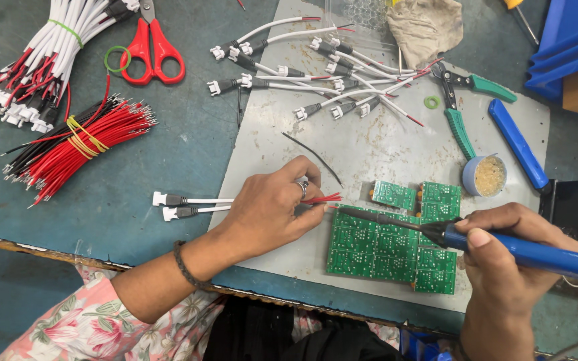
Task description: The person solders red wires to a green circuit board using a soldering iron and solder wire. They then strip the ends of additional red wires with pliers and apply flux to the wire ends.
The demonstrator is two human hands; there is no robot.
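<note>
My left hand [272, 210] pinches two white cables with white plugs [168, 206] and holds their red bared wire ends [321, 198] at the top left corner of a green circuit board panel [386, 251]. A ring sits on one finger and a dark band on the wrist. Held in my right hand [503, 261] is a blue-handled soldering iron [536, 253], whose dark tip [349, 212] points left and meets the wire ends at the board's edge.
The boards lie on a grey metal sheet [362, 144]. Behind them are several loose white plug cables [316, 73], green-handled pliers [459, 107], a blue tool [518, 144] and a small flux tub [486, 176]. Red scissors [148, 43], a red wire bundle [81, 144] and a white cable bundle [48, 53] lie left.
</note>
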